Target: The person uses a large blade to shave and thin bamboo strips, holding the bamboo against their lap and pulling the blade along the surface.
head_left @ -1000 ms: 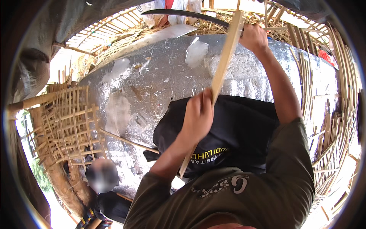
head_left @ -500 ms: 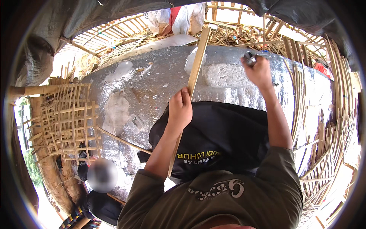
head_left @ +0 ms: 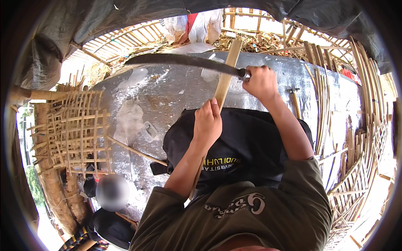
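Note:
My right hand [head_left: 261, 85] is closed round the handle of a machete [head_left: 180, 60]. Its long dark curved blade points left and crosses in front of the upper part of a flat bamboo strip [head_left: 227, 77]. Whether blade and strip touch, I cannot tell. My left hand [head_left: 208, 122] grips that strip lower down, thumb along it. The strip slants from the far middle down toward my body, its lower part partly hidden by my left forearm. Beneath both arms a black bag or cloth [head_left: 259, 129] with printed lettering covers my lap.
A hammer [head_left: 295, 102] lies right of the black cloth on the silvery sheet [head_left: 167, 96]. At left stands a woven bamboo lattice [head_left: 77, 129]; bamboo strips [head_left: 324, 104] are stacked at right. Another person [head_left: 111, 226] sits at lower left. A dark tarp [head_left: 142, 14] hangs overhead.
My right hand has moved left and slightly down, and the machete blade now shows lying across the strip. My left hand and the bamboo strip have shifted slightly right.

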A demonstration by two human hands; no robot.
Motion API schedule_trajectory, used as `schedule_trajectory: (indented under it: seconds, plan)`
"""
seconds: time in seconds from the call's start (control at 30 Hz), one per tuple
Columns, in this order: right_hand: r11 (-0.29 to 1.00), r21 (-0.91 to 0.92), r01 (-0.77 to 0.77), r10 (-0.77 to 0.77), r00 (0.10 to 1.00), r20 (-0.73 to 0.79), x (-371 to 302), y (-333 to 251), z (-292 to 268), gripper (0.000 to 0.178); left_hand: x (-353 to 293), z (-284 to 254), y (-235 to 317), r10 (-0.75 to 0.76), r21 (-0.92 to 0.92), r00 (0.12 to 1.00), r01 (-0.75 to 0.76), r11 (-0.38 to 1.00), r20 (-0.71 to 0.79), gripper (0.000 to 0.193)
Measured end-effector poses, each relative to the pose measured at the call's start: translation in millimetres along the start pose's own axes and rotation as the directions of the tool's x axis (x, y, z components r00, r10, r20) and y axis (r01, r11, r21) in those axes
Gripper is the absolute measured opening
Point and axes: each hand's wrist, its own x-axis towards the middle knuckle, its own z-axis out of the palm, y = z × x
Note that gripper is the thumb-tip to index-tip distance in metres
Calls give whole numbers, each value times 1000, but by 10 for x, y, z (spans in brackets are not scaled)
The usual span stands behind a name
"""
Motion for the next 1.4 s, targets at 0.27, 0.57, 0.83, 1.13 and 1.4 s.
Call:
schedule_trajectory:
  seconds: [0.27,0.57,0.83,1.13,1.4]
  plan:
    - [998,-57,-28,27,999,-21,331,213,2,23,-58,-90,111,-15,-77,997,20,997,71,29]
    - [940,-159,-301,313,949,51,634,1234,441,28,-51,-76,-19,18,-57,997,-14,998,74,27]
    - [918,259,-299,333,938,-99,97,1455,196,32,108,-241,-783,-38,-77,991,48,996,125,29]
    - [962,222,156,-144,987,-68,-943,102,-160,16,-225,140,-433,-68,-388,954,184,903,293,38]
    - [978,108,178,-175,984,-44,-1064,-1,-326,15,-520,-88,-93,149,-118,980,-134,984,134,28]
